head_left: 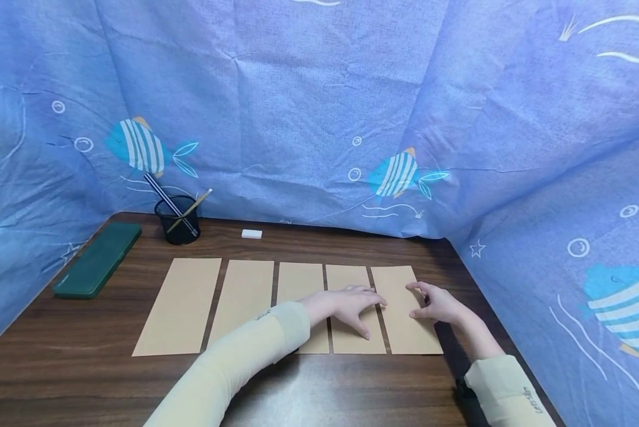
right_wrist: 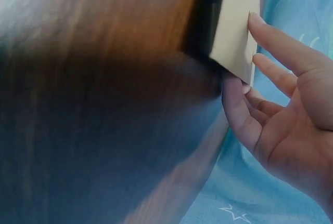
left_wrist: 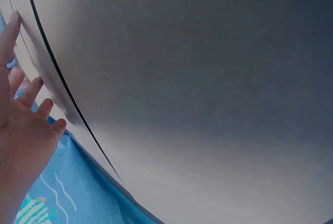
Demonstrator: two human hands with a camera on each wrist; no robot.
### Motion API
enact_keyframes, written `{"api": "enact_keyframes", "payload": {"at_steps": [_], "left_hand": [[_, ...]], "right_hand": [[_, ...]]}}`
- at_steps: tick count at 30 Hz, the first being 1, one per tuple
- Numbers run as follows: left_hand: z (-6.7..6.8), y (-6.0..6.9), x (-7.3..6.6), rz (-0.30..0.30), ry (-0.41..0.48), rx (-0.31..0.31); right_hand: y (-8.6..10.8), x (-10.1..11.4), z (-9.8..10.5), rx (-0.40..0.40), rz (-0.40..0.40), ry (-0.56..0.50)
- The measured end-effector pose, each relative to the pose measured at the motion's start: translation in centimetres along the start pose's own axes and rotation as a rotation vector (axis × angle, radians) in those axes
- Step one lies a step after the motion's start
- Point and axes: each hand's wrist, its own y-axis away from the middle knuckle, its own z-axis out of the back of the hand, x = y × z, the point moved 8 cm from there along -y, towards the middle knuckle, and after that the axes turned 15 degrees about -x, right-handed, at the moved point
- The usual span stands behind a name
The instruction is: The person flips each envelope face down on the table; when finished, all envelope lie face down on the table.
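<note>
Several tan paper rectangles (head_left: 180,305) lie side by side in a row on the brown table, with narrow gaps between them. My left hand (head_left: 351,305), reaching across the row, is over the second sheet from the right (head_left: 348,279). Its fingers are spread, with the fingertips near the rightmost sheet (head_left: 396,284); in the left wrist view this hand (left_wrist: 26,125) holds nothing. At the right edge of the rightmost sheet is my right hand (head_left: 439,302), thumb and forefinger apart on the paper. In the right wrist view, other fingers of this hand (right_wrist: 291,115) bend beside the sheet's edge.
A green case (head_left: 97,261) lies at the left. Behind the sheets stand a black mesh cup (head_left: 179,228) with a pencil (head_left: 193,207) and striped sticks, and a white eraser (head_left: 252,234). Blue fish-print cloth (head_left: 298,118) hangs around the table (head_left: 319,391).
</note>
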Motion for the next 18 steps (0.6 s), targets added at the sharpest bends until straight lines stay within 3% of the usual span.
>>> {"api": "enact_keyframes", "payload": {"at_steps": [11,15,18], "left_hand": [[0.0,-0.1,0.2,0.019,-0.002,0.008],[1.0,0.1,0.2,0.024,0.049,-0.036],[2.7,0.5,0.2,0.021,0.088,-0.086]], "right_hand": [[-0.2,-0.6,-0.7,0.012,-0.035,0.055],[-0.2,-0.4,-0.5,0.018,-0.029,0.058],[-0.4,0.6,0.5,-0.003,0.022,0.074]]}}
